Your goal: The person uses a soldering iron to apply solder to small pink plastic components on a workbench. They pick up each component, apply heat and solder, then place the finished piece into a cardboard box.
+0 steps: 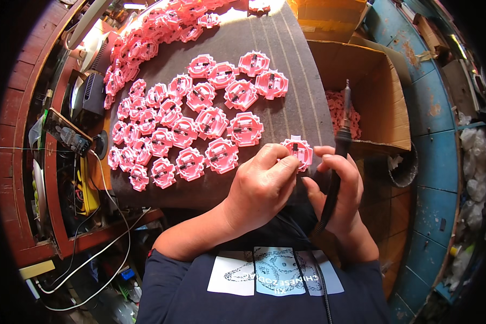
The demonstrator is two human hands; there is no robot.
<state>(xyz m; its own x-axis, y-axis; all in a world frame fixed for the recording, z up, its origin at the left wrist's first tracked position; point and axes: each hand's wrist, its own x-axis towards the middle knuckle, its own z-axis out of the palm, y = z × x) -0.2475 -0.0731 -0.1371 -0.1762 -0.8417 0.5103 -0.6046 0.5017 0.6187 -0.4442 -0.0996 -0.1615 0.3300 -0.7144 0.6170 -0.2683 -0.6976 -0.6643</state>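
My right hand (346,189) holds a soldering iron (342,137) between its fingers, the metal tip pointing up and away from me. Its black cord runs down past my wrist. At the table's near right edge is a round pink plastic housing (303,152) with a small black part inside. My left hand (265,178) is closed in a pinch over that housing's left side; whatever its fingertips grip is hidden. The right thumb and fingertips are close to the housing's right side. To the left, several similar pink housings (245,129) lie in loose rows on the dark tabletop (278,116).
A heap of pink housings (140,46) covers the table's far left. Right of the table stands an open cardboard box (380,92) holding more pink parts. A phone (67,132) on a stand, white cables (110,243) and a cluttered shelf are at left.
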